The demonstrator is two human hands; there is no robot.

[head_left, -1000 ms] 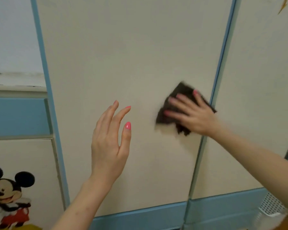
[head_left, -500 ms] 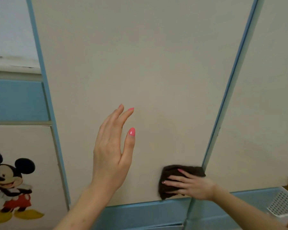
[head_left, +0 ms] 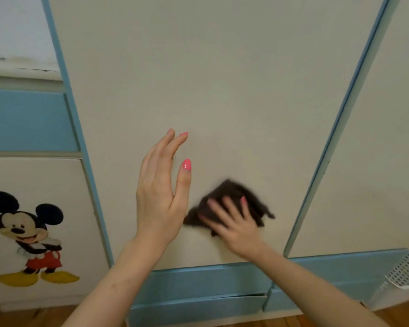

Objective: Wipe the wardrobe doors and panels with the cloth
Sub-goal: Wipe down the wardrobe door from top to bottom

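A cream wardrobe door (head_left: 210, 79) with blue edging fills the middle of the view. A dark brown cloth (head_left: 232, 194) lies flat against its lower part, pressed there by my right hand (head_left: 234, 223) with fingers spread; both are blurred by motion. My left hand (head_left: 161, 192) is held up edge-on just left of the cloth, fingers straight and together, holding nothing. A second cream door (head_left: 376, 161) stands to the right past a blue strip (head_left: 335, 138).
Left of the door is a lower cabinet panel with a cartoon mouse sticker (head_left: 28, 237) and a blue drawer front (head_left: 26, 120). A blue base panel (head_left: 198, 286) runs below the doors. A white perforated basket (head_left: 404, 277) sits at bottom right on the wooden floor.
My right hand has carried the cloth from the door's bottom edge up and to the left, closer to my left hand. The left hand has held its pose.
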